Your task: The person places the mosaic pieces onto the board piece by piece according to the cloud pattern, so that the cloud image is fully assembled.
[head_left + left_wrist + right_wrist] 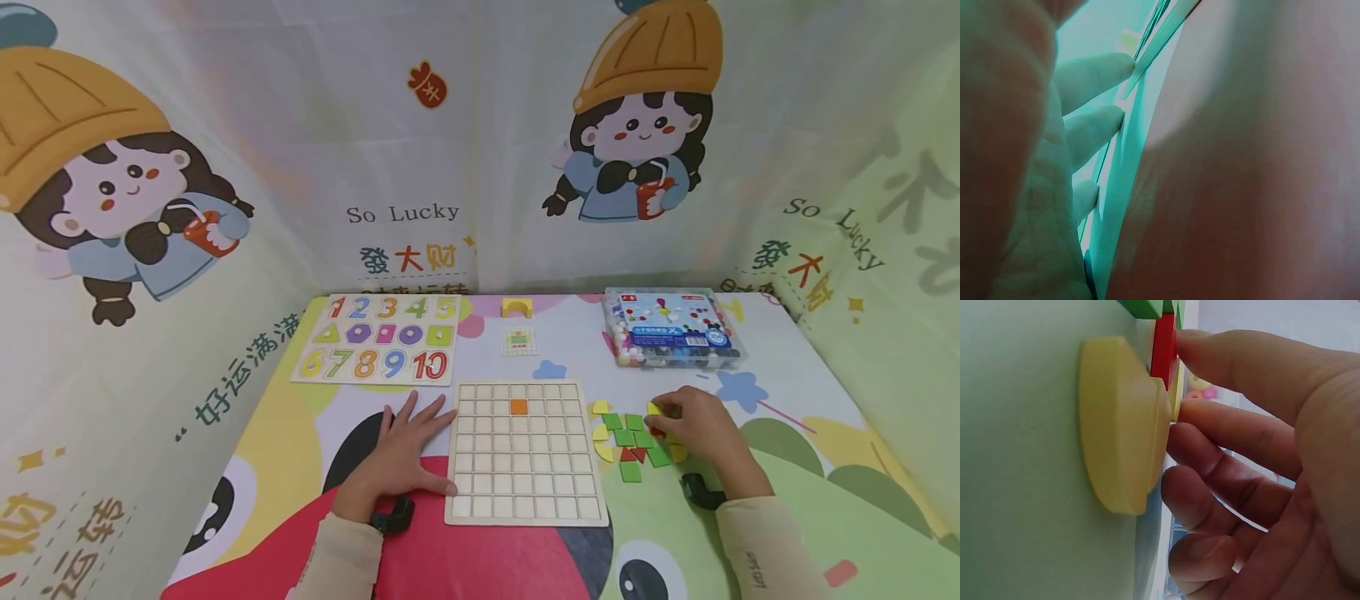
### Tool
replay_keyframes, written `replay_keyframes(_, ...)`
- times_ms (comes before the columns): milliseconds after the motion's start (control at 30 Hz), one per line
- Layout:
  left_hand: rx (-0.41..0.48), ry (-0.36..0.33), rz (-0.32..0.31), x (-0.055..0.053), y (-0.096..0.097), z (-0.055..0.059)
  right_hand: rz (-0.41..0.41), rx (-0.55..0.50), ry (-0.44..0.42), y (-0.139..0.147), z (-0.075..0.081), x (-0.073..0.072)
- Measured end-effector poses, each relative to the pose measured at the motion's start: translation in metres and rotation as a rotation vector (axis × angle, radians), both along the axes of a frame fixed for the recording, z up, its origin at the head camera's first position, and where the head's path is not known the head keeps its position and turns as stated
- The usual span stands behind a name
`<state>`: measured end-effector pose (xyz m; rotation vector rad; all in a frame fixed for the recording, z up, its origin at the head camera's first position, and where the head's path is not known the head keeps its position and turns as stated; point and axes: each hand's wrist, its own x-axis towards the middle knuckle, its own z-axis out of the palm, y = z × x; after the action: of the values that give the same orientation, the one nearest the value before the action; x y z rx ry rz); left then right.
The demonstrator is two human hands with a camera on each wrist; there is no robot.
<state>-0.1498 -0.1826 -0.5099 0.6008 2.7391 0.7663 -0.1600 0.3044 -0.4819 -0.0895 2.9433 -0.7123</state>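
A wooden grid board (525, 505) lies in the middle of the table, with one orange square (519, 407) in its upper part. My left hand (405, 454) spreads its fingers beside the board, fingertips and thumb at its left edge. To the board's right lie several flat pieces: green squares (631, 472), red triangles (637, 454) and yellow rounded pieces (603, 451). Over their right side is my right hand (697, 423). In the right wrist view its thumb touches a red piece (1163, 350), its index fingertip is lower down, and a yellow piece (1119, 425) lies in front.
A number puzzle board (375, 340) lies at the back left. A yellow arch block (516, 307) and a small pattern card (519, 341) sit behind the grid board. At the back right is a clear plastic box (670, 327) of coloured parts. Printed cloth hangs around the table.
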Motion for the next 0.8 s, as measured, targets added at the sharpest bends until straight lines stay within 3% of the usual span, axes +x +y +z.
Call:
replay_keyframes(500,-0.011,-0.003,-0.041,-0.0008,-0.0016,0.0009,0.001,0.041,0.013,-0.0011,-0.0012,-0.0006)
replay_keyframes(800,-0.025,0.009,-0.03,0.0013,-0.0004,0.0005,0.011,0.084,0.025,-0.002,-0.0023,0.0)
